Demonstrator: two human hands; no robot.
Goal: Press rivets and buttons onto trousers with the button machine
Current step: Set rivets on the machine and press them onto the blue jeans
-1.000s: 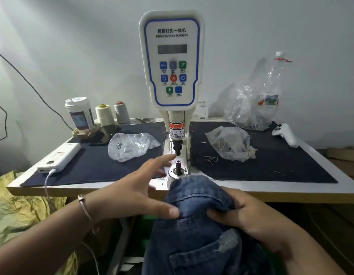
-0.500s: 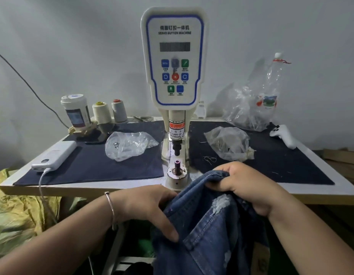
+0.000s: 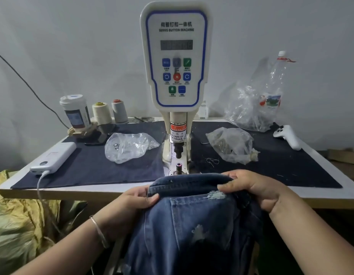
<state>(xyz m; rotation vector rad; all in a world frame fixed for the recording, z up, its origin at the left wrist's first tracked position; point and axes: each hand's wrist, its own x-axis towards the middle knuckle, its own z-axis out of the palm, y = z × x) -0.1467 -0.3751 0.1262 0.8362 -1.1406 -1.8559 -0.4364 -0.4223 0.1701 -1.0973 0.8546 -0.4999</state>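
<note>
Just short of the button machine's lower die, the trousers hang off the table's front edge, waistband running left to right. Left hand and right hand each pinch it; the die lies straight ahead between them.

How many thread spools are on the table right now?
2: a cream spool and a grey spool, side by side at the back left, between the cup and the button machine. None seem hidden.
</note>
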